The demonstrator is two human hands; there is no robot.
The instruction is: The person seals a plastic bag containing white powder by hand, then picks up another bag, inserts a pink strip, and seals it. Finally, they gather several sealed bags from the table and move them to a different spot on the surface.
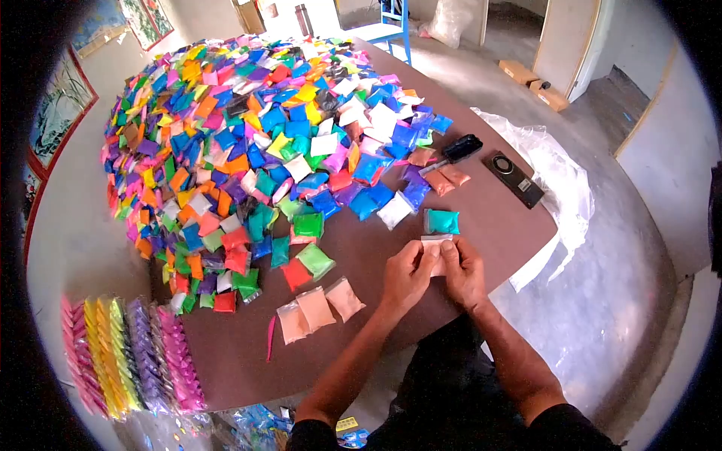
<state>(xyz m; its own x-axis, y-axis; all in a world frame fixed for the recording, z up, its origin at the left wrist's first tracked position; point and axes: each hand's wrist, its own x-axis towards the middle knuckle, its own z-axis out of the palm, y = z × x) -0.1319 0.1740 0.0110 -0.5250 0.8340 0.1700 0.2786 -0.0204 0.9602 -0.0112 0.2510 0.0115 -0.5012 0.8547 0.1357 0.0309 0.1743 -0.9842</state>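
Both my hands are closed on a small clear packet (437, 240) with peach-coloured filling, near the table's right front edge. My left hand (407, 276) pinches its left side and my right hand (465, 275) its right side, thumbs close together near the top. Much of the packet is hidden behind the fingers. Just beyond it lies a teal packet (441, 222). Left of my left forearm are three peach packets (315, 308), overlapping or side by side. A thin pink strip (271, 338) lies beside them.
A large heap of coloured packets (248, 150) covers much of the brown table (376, 259). At right are orange packets (447, 179), a black packet (462, 147) and a black device (514, 180). Rows of packets (135, 357) stand front left. Clear plastic sheeting (560, 180) hangs off the right edge.
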